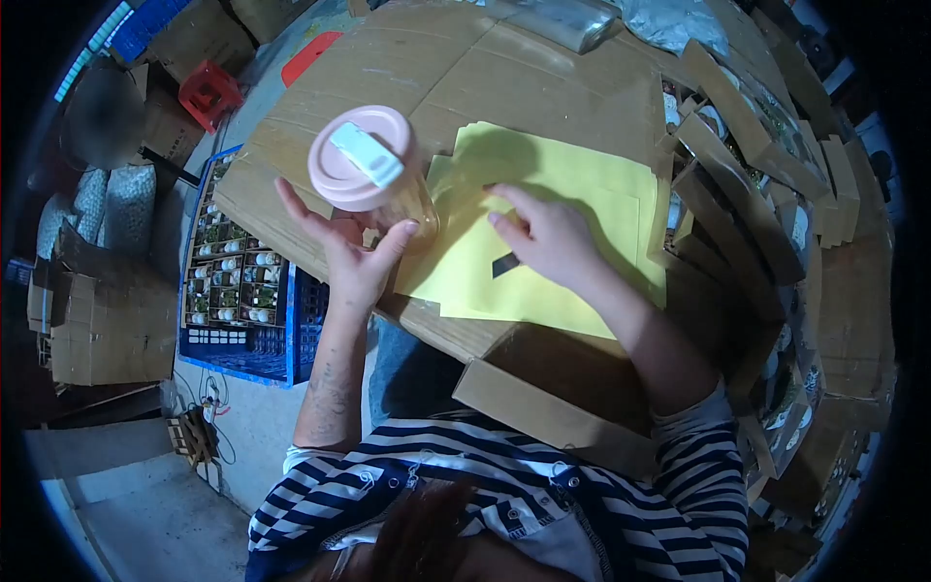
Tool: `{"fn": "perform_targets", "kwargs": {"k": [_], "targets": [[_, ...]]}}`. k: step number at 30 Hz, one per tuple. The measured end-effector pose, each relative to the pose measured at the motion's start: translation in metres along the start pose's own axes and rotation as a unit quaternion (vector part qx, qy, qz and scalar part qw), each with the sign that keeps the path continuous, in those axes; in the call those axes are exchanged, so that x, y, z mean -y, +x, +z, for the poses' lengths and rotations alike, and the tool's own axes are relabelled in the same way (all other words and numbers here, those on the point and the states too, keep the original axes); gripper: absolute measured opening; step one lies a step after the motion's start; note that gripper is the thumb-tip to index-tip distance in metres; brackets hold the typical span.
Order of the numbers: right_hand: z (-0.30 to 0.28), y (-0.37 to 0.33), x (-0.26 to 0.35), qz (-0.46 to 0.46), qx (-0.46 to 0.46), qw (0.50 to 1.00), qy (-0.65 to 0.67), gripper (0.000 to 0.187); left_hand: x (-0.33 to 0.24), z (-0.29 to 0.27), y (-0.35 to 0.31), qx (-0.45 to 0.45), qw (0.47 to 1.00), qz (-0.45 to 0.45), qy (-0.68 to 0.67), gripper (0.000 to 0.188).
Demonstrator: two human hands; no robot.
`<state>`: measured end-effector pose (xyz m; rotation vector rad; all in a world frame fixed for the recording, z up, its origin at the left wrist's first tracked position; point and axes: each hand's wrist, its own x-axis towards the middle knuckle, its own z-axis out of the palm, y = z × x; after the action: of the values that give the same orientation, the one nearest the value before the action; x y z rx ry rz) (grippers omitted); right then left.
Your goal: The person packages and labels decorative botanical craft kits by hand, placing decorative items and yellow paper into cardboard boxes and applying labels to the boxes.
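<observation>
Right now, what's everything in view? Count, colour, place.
lidded jar: 1, clear with pink lid, beside left grip
sheets: several, yellow, on table
dark strip: 1, black, below right grip
table: 1, brown cardboard top, centre
cardboard trays: several, brown, right
open box: 1, brown, near edge
plastic bag: 1, clear, top right
crate: 1, blue, left floor
stool: 1, red, upper left
cartons: several, brown, far left
striped top: 1, navy and white, bottom
left grip: 1, bare, at jar
right grip: 1, bare, over sheets

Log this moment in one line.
left hand: at clear round pink-lidded jar | right hand: over yellow paper sheets, near small dark strip
</observation>
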<state>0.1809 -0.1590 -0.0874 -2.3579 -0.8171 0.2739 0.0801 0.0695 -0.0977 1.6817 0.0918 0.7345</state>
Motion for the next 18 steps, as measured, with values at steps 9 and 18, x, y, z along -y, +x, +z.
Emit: {"fn": "perform_targets", "kwargs": {"k": [9, 18], "targets": [[0.014, 0.003, -0.023, 0.008, -0.063, 0.953, 0.298, 0.022, 0.031, -0.030, -0.120, 0.223, 0.951, 0.210, -0.046, 0.132], [0.010, 0.002, -0.020, 0.006, -0.054, 0.963, 0.263, 0.023, -0.044, -0.020, -0.112, 0.372, 0.909, 0.089, -0.165, 0.087]]}}
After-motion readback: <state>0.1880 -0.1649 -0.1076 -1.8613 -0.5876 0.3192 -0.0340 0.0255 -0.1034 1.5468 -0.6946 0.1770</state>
